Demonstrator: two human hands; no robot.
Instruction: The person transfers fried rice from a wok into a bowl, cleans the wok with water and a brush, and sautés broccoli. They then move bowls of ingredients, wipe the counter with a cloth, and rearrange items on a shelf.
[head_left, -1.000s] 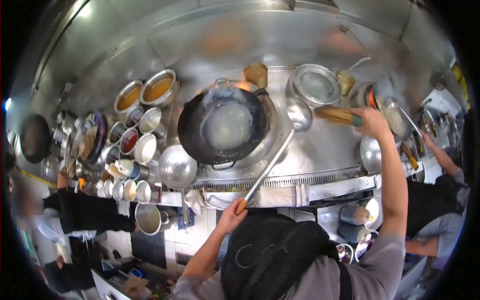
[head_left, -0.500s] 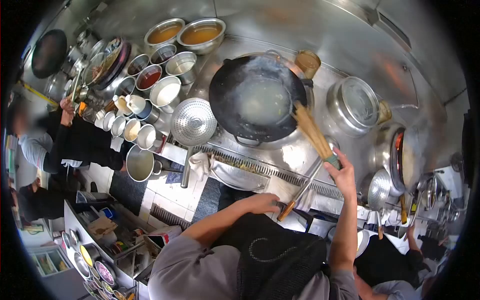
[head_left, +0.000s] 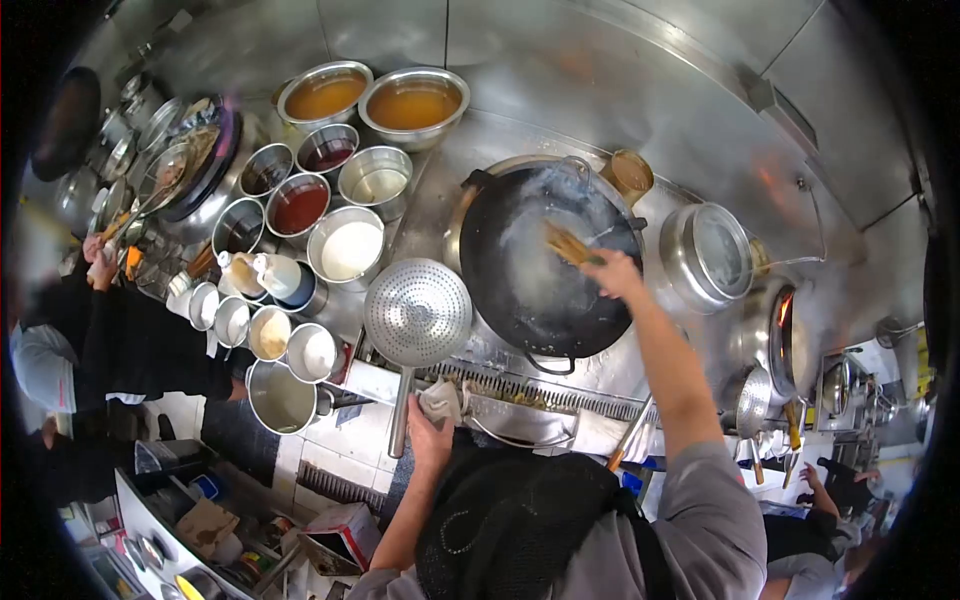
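One hand, the right (head_left: 614,276), is wrapped round the butt of a bamboo brush (head_left: 572,247), whose long axis runs forward and left from that grip. Its stiff, split, straw-coloured bristles lie over the inside of a black wok (head_left: 505,315); steam hides whether the tips touch it. Round and dark, with a looped handle on the body side, the wok spreads beneath and ahead of the right hand, the nearer of the two. Back and left of that grip, the left hand (head_left: 430,440) is at a crumpled white cloth (head_left: 440,402); whether its fingers hold it I cannot tell. Just beside them, on their left, runs the smooth handle of a shiny perforated strainer (head_left: 418,310). Right of the brush grip stands a polished metal pot (head_left: 680,268)
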